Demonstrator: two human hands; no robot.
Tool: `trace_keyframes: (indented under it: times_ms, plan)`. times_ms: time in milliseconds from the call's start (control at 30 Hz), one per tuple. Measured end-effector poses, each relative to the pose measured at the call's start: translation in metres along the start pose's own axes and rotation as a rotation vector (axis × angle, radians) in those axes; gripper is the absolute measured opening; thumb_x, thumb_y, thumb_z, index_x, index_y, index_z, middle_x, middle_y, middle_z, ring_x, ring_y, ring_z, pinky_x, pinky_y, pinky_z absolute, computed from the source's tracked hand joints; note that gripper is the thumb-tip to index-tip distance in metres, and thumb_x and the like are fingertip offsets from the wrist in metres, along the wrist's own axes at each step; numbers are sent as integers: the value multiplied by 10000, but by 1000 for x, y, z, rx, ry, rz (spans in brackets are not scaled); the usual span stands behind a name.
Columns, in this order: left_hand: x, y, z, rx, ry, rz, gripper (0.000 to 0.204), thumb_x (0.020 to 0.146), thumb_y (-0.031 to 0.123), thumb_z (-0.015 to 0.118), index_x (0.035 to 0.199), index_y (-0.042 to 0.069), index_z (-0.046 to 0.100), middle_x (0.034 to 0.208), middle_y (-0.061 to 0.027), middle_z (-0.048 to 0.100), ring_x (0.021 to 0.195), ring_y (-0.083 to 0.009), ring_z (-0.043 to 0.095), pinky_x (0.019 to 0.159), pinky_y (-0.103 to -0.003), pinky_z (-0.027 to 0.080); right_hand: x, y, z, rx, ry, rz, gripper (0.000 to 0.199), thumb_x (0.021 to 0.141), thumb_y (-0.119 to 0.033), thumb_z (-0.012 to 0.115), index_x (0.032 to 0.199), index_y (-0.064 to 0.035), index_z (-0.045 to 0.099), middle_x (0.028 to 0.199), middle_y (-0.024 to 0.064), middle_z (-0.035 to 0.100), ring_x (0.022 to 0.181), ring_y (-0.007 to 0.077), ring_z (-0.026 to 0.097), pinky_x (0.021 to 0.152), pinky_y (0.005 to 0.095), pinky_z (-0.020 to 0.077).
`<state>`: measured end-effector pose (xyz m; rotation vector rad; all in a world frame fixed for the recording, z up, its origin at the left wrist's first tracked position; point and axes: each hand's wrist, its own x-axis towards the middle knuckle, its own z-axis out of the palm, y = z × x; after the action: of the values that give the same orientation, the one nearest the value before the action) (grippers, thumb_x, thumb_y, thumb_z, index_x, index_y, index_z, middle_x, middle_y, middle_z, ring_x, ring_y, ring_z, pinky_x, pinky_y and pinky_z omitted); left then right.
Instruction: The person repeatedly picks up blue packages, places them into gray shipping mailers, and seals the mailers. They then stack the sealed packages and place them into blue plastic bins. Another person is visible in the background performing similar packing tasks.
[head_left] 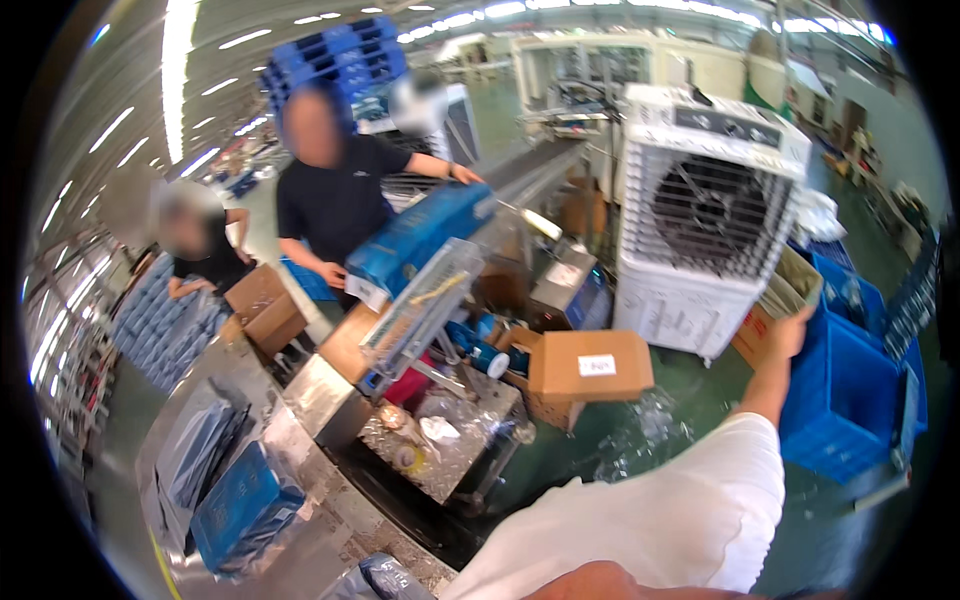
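Note:
My right hand (792, 332) reaches out to the right, at the place where an open cardboard carton (757, 335) meets a deep blue plastic crate (815, 385). Its fingers are too small and turned away to show whether they grip an edge. My left hand is out of the picture. Behind the crate sits another blue bin (845, 285). A lining or bag (797, 278) shows in the mouth of the carton.
A large white air cooler (665, 300) stands ahead. Closer lie a brown carton (590, 362) and clear plastic film (645, 430). Beyond a conveyor (530, 170), a co-worker holds a long blue package (420, 235). Blue packages (245, 510) rest on the metal table (165, 430).

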<state>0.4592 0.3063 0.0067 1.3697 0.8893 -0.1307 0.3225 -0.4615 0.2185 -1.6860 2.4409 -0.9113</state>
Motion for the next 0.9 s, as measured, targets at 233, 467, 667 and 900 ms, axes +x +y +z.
trace_keyframes:
  times_ms: [233,467,667,900]
  plan:
    - [-35,-54,-57,-82,104,-55,189,817,102,530,776,-81,504,676,-173,600,547,-239,594,473,-319,480,-65,-24,164,120,-787,-687,391,822,-301,470,1135,-70,508,1036,163,589,904,288,583,722,417,463]
    - [-71,-101,-83,-194,242,-36,183,809,73,527,776,-107,520,692,-191,612,566,-254,613,489,-329,497,-564,-20,142,172,-2226,-1798,409,854,-295,516,1182,-55,476,1060,130,580,956,197,559,813,315,440]
    - [-94,-65,-64,-196,199,-39,183,810,69,525,758,-106,547,707,-197,623,568,-248,622,490,-313,502,-639,-39,3,-160,-1889,-2791,281,860,-281,462,1037,-80,549,905,126,615,835,274,587,690,367,468]
    - [-120,-58,-56,-455,336,-60,166,838,91,519,839,-74,538,690,-161,616,511,-204,577,417,-257,436,-732,-10,-59,1124,-1765,-3390,153,756,-224,519,760,-73,544,738,92,545,748,284,544,631,377,455]
